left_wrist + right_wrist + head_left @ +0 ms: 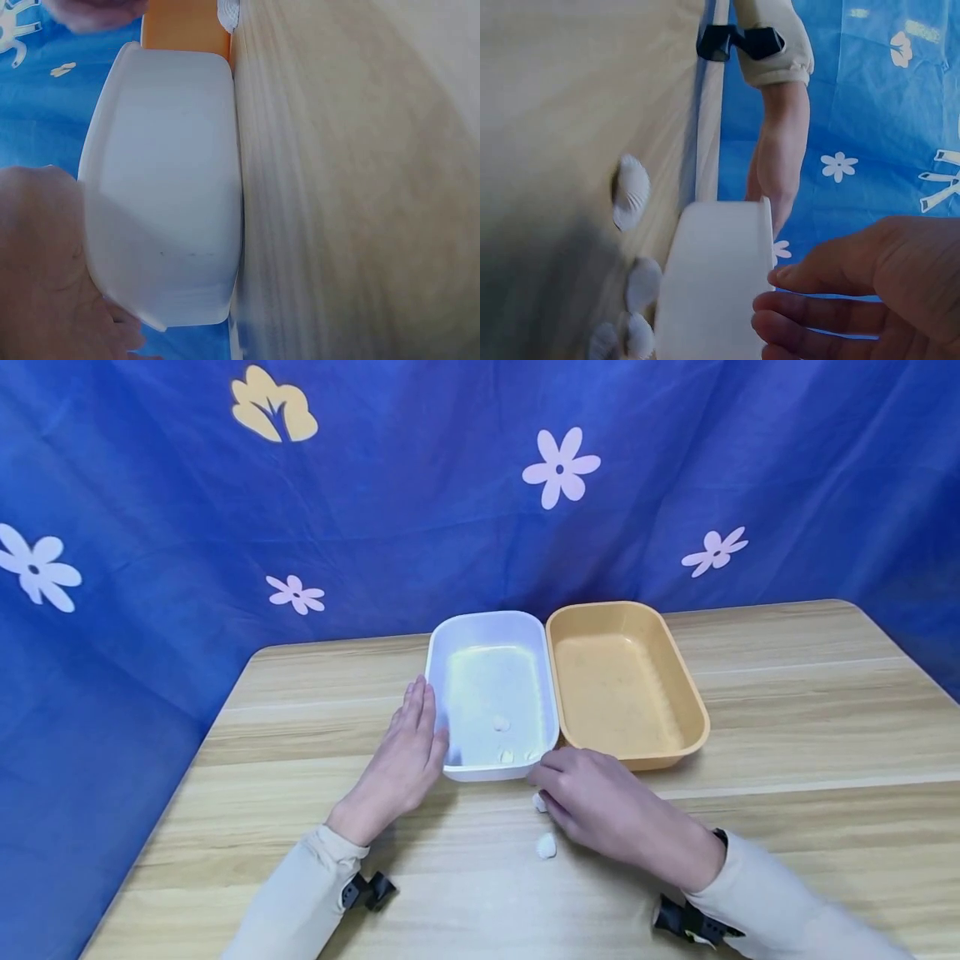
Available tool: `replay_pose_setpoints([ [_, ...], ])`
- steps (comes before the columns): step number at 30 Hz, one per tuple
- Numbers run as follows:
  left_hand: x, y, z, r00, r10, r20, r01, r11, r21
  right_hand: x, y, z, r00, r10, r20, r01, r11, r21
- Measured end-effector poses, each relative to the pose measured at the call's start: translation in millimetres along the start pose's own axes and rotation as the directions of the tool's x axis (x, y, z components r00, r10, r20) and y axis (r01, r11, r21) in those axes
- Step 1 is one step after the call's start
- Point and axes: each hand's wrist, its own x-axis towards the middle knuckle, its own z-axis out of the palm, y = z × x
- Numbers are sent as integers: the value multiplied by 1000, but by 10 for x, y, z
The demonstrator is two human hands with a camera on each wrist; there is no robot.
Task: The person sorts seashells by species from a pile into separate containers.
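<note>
Four white seashells [632, 191] are seen on the wood-grain tabletop [795, 727] in the right wrist view; in the head view only two are made out, on the wearer's side of the right fingertips, one partly covered by the hand. The right hand [596, 797] is judged nearer to them than the left. For the clearest, ribbed shell, the long axis is set up and down the right wrist view. Right fingers are bent at the near-right corner of the white tub [491, 771]; whether anything is gripped cannot be told. Left hand [397, 760]: fingers held straight, laid along the tub's left wall. Between both hands' fingers, three pale shapes [501, 723], seemingly shells, are contained in the tub. Beyond the right fingers a yellow-orange tub [686, 752] is placed beside the white one; behind, a blue flower-print curtain [420, 485] is hung.
</note>
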Motion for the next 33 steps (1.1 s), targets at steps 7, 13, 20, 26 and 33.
replay_pose_setpoints([
  [7,4,-6,-12,1000,-3,6,3,1000,-2,-112,-62,63,990,-77,119,73,997,39],
  [13,-2,-8,-26,1000,2,3,-2,1000,-2,-159,-70,111,988,-107,114,106,994,14],
  [20,-25,-11,-41,1000,-3,8,3,1000,-7,-205,-119,189,983,-94,155,91,996,24],
  [26,-14,-2,-33,1000,0,11,0,1000,-5,-219,-116,247,982,-101,158,98,995,29],
  [33,-1,-2,-19,1000,8,0,-8,1000,-7,-218,-101,277,981,-134,141,133,991,18],
])
